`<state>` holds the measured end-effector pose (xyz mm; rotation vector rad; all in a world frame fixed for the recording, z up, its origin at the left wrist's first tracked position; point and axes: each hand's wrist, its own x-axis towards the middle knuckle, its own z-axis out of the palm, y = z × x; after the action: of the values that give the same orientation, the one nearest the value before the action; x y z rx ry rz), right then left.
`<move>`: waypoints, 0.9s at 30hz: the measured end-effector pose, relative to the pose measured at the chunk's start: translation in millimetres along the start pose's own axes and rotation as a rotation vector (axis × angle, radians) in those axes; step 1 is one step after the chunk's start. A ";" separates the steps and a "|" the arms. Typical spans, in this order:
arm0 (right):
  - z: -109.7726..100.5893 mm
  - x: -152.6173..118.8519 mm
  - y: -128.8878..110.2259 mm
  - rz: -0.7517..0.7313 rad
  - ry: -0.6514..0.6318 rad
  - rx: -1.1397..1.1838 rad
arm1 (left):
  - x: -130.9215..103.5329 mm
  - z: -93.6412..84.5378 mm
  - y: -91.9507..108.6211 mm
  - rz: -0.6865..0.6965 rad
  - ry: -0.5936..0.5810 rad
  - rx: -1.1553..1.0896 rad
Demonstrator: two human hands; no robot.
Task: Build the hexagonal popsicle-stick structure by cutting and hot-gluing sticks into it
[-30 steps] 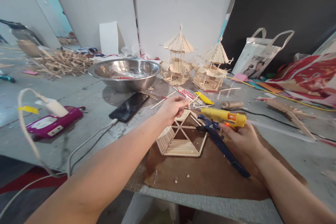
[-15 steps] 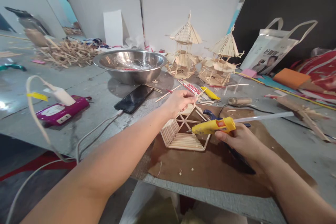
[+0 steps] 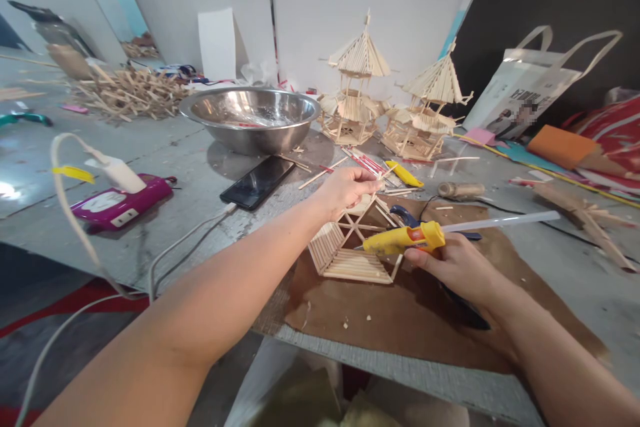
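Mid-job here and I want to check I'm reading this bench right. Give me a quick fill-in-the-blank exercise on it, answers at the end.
1. The right hand holds a ____ glue gun.
2. The stick frame lies on a ____ sheet.
3. To the right of the metal bowl stand ____ stick pagodas.
4. A white plug sits in the ____ power strip.

Missing words: yellow; brown; two; purple.

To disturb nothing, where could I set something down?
Tabletop between the power strip and smartphone looks bare; likewise the brown mat in front of the stick frame, except crumbs. Crowded: around the glue gun and pagoda models.
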<state>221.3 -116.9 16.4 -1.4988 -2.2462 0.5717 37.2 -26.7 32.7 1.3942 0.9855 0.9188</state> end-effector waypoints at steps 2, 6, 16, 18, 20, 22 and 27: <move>0.0 0.1 -0.1 -0.010 0.004 -0.018 | 0.1 0.0 -0.3 0.003 0.000 0.007; 0.3 0.2 -0.6 -0.002 0.004 -0.024 | 0.2 -0.2 -1.1 0.007 0.007 0.011; -0.8 -0.3 0.0 -0.007 0.001 -0.028 | -0.4 -0.4 -1.4 0.017 -0.007 0.010; -1.6 -0.5 0.6 -0.009 0.004 -0.040 | -0.4 -0.5 -1.3 0.022 -0.009 0.010; -2.9 -0.7 1.6 -0.004 0.003 -0.056 | -0.4 -0.6 -0.7 0.021 -0.010 0.009; -4.8 -0.9 3.6 0.017 0.003 -0.060 | -0.5 -0.9 0.3 0.016 -0.013 0.007; -12.7 -3.2 10.9 0.064 0.061 0.060 | -1.7 -2.7 2.9 -0.016 -0.051 0.035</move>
<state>237.5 -114.5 21.2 -1.5417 -2.1240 0.5989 34.2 -27.4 35.7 1.4301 0.9769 0.8541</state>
